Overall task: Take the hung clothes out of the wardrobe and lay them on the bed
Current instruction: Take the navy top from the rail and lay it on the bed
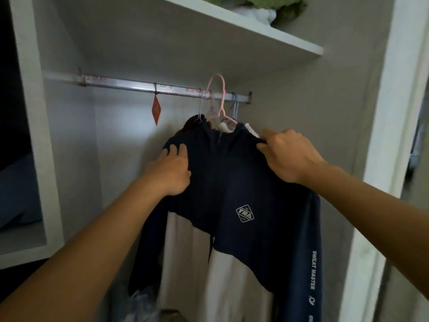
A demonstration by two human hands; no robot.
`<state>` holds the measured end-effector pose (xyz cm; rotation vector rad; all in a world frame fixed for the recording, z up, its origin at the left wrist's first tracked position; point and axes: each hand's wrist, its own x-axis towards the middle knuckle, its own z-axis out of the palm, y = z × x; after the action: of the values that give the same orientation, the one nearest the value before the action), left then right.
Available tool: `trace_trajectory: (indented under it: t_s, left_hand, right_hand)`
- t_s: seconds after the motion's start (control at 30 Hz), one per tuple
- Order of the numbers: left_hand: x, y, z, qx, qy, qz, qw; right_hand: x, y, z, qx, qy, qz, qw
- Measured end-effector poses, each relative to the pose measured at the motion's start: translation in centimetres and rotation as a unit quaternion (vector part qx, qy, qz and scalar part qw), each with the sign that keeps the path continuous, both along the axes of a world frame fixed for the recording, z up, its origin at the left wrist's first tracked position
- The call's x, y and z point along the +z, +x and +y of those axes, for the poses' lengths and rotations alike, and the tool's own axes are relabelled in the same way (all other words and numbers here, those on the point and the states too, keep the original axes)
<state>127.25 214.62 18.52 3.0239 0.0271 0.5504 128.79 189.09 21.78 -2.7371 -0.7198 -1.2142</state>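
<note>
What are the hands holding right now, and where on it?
Both hands grip the dark navy zip-up jacket at its shoulders: left hand on one shoulder, right hand pinching the other.

A jacket (243, 182) is hanging from a rail (139, 86) inside the wardrobe (383, 112), in front of other clothes (192, 252), under a shelf (267, 40).

The navy jacket (241, 182) covers most of the pale garment (185, 252) behind it; its right sleeve runs off the bottom edge (lettering cut mid-word). The green bundle (267, 3) is cropped; print on the rail (139, 86) is unreadable
</note>
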Motion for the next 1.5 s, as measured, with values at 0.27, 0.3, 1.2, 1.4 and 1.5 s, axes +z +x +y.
trace_trajectory:
  t_s: [0.27, 0.3, 1.2, 1.4, 1.5]
  left_hand:
    - [-0.5, 0.8, -5.5, -0.084, -0.059, -0.099, 0.99]
    - [-0.6, 0.6, -6.4, -0.096, -0.059, -0.104, 0.988]
    - [-4.4, -21.2, -48.1, -0.466, -0.238, 0.029, 0.852]
    - [-5.8, -25.5, -59.1, -0.557, -0.24, 0.058, 0.793]
    - [-6.5, -27.6, -64.9, -0.596, -0.228, 0.082, 0.765]
  right_hand:
    - [-1.9, -5.2, -8.1, -0.014, -0.006, -0.014, 1.0]
    - [-2.1, -6.0, -9.1, -0.015, -0.01, -0.015, 1.0]
    - [-8.2, -42.4, -49.7, -0.279, 0.152, 0.129, 0.939]
    - [-9.8, -51.6, -56.1, -0.375, 0.197, 0.131, 0.896]
    - [-10.8, -56.1, -58.9, -0.431, 0.21, 0.138, 0.867]
